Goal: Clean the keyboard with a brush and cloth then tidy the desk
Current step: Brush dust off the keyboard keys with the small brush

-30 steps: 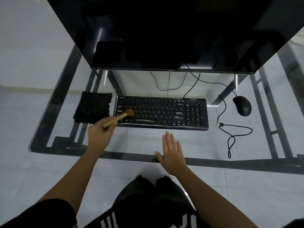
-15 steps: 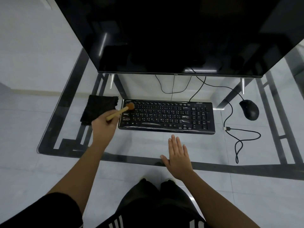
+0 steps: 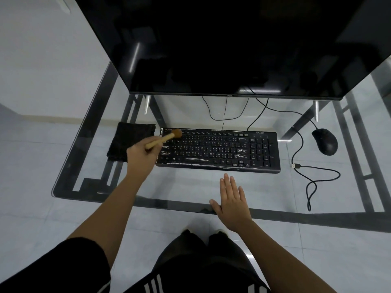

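Observation:
A black keyboard (image 3: 220, 150) lies on the glass desk (image 3: 190, 187) below the monitor, with shiny plastic film over its keys. My left hand (image 3: 140, 156) grips a small wooden-handled brush (image 3: 167, 136); its brown bristles rest on the keyboard's far left corner. A black cloth (image 3: 127, 142) lies flat just left of the keyboard, partly behind my left hand. In front of the keyboard, my right hand (image 3: 232, 199) lies flat and open on the glass near the desk's front edge.
A large dark monitor (image 3: 222, 45) overhangs the back of the desk. A black mouse (image 3: 324, 141) sits at the right, its unplugged cable (image 3: 311, 180) looped toward the front edge. More cables (image 3: 224, 115) hang behind the keyboard. The desk's dark frame shows through the glass.
The brush tip has swept from the keyboard's left middle keys up to its far left corner. My right hand stays flat on the glass. The view has shifted slightly.

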